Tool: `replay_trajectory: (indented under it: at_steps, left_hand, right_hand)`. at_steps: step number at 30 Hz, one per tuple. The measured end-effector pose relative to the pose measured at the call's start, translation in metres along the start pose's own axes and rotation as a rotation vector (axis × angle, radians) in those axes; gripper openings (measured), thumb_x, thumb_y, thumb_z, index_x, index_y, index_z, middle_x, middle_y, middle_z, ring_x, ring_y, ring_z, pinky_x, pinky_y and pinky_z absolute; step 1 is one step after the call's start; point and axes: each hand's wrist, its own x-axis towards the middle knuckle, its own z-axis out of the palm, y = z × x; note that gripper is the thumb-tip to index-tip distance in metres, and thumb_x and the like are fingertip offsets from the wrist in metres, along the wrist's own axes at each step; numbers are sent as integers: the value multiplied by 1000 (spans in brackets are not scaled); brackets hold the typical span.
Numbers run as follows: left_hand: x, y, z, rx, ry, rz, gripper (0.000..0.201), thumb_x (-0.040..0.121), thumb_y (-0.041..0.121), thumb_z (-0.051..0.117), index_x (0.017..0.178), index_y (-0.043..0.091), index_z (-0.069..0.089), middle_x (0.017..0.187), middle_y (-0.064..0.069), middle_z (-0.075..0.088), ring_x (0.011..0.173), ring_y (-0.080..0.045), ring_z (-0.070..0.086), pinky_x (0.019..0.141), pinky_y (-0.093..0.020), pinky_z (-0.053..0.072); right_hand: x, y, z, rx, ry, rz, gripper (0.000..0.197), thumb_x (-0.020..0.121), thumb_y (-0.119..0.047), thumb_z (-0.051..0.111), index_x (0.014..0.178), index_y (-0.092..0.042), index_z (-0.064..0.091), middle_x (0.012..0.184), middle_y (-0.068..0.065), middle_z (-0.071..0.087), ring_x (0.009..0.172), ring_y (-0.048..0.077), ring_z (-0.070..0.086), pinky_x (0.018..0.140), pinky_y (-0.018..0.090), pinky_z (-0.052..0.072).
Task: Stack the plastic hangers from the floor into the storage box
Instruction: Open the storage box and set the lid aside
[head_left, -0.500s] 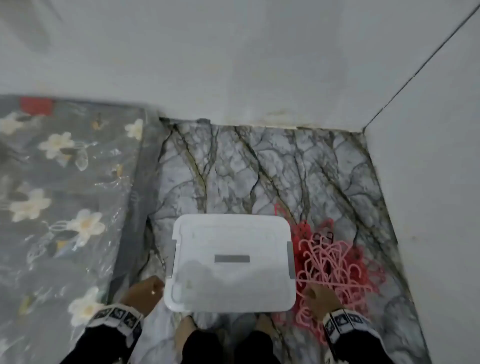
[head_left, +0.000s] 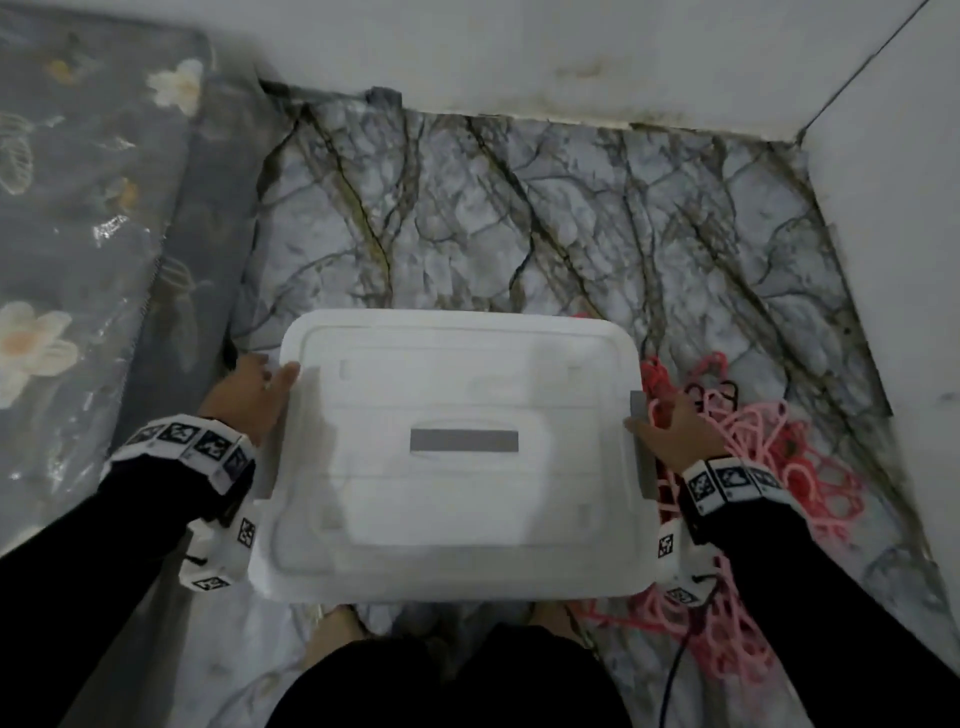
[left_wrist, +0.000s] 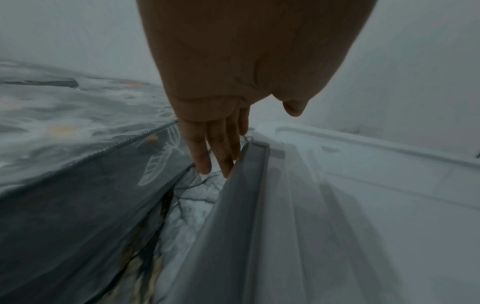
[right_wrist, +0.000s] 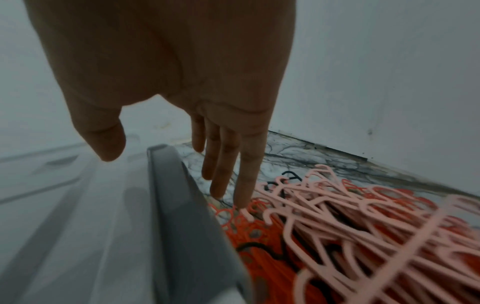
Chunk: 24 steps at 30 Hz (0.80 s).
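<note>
Both my hands have moved up from the floor: left hand (head_left: 254, 397) and right hand (head_left: 675, 434) now flank the closed storage box (head_left: 452, 457), fingers (left_wrist: 221, 148) straight and relaxed. Hangers (head_left: 769, 467) remain piled on the floor just right of it.

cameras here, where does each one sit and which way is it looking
Head: worn on the head, looking down at the lidded storage box; both sleeves, left hand, right hand, feet.
Left wrist: looks along straight fingers at the box's grey latch, beside a floral mattress.
Right wrist: looks along fingers toward the hangers.
Shared: all show the box lid.
</note>
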Motion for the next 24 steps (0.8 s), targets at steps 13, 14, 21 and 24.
replay_trajectory:
  at_steps: [13, 14, 21, 24]
  left_hand:
    - [51, -11, 2, 24, -49, 129, 47, 93, 46, 51, 73, 3, 51, 69, -14, 53, 60, -30, 54, 53, -33, 49]
    - [43, -13, 3, 41, -25, 135, 45, 93, 45, 52, 77, 3, 53, 71, -15, 55, 61, -31, 56, 51, -33, 51]
    - [-22, -37, 22, 245, 73, 149, 41, 96, 38, 51, 118, 3, 56, 123, -19, 60, 111, -30, 58, 88, -29, 43]
    - [-44, -47, 29, 200, 81, 120, 42, 98, 35, 49, 123, 2, 52, 126, -21, 57, 114, -32, 56, 89, -30, 42]
  right_hand:
    - [55, -18, 3, -6, 12, -120, 56, 83, -44, 67, 124, -12, 48, 120, 9, 58, 106, 29, 57, 90, 38, 48]
    - [49, -15, 3, -9, 18, -128, 53, 84, -42, 66, 123, -11, 48, 118, 9, 59, 102, 28, 59, 87, 37, 49]
    - [-7, 7, 16, -269, 65, -105, 57, 89, -46, 56, 132, -8, 47, 136, 12, 52, 122, 27, 51, 92, 28, 39]
    - [-22, 22, 22, -295, 74, -138, 54, 93, -43, 52, 130, -5, 48, 135, 17, 52, 122, 29, 51, 97, 31, 40]
